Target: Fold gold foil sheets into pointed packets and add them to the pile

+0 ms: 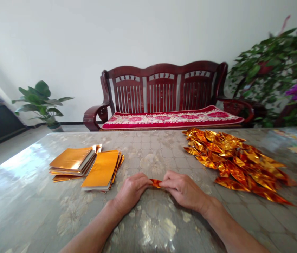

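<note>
Between my hands, low over the middle of the table, is a small piece of folded gold foil paper (155, 183). My left hand (134, 191) pinches its left end and my right hand (181, 189) pinches its right end, so only the middle shows. Left of my left hand lie two stacks of flat gold foil sheets, a nearer stack (101, 170) and a farther stack (71, 159). Beyond my right hand is a heap of folded gold foil pieces (234, 161), shiny and pointed at the ends.
The table (148, 225) has a patterned, glossy cover. Past its far edge stands a dark red wooden bench (161, 91) with a red floral cushion (174, 118). Clear plastic (277, 138) lies at the table's right. Potted plants (41, 100) flank the bench.
</note>
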Motion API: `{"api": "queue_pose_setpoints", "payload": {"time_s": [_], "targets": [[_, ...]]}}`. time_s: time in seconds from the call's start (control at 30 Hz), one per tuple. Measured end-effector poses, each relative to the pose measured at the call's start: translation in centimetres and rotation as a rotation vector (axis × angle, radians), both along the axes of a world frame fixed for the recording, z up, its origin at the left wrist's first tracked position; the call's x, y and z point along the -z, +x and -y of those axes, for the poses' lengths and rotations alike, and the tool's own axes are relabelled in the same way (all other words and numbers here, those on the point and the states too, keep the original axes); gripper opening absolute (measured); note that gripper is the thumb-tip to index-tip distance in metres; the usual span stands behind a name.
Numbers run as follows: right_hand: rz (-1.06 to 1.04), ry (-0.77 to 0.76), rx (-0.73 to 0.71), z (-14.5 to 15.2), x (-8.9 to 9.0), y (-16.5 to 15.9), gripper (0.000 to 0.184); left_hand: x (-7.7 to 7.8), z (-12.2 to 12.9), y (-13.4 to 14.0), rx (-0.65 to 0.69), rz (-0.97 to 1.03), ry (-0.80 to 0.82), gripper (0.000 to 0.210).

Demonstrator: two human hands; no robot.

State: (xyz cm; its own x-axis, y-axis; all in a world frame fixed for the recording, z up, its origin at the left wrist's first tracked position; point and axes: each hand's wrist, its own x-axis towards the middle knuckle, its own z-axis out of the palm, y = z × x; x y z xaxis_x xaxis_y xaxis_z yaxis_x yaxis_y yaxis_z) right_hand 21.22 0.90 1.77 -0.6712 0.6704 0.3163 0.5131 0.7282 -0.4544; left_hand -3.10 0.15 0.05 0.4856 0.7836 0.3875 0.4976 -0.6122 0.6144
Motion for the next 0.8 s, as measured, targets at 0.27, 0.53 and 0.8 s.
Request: {"api": "queue_pose_setpoints", "payload": {"time_s": [0.27,0.53,0.8], "targets": [[0.023,0.034,0.038,0.2,0.1,-0.2,0.034,0.2,0.3,0.2,-0.034,0.000,0.028,0.024],[0.001,0.027,0.045,0.1,0.4,-0.4,0.036,0.7,0.1,0.5,-0.035,0.076,-0.012,0.023],[-0.145,-0.029,0.035,-0.1,1.4,-0.7,0.036,0.6,0.2,0.7,-0.077,0.110,-0.017,0.022]]}}
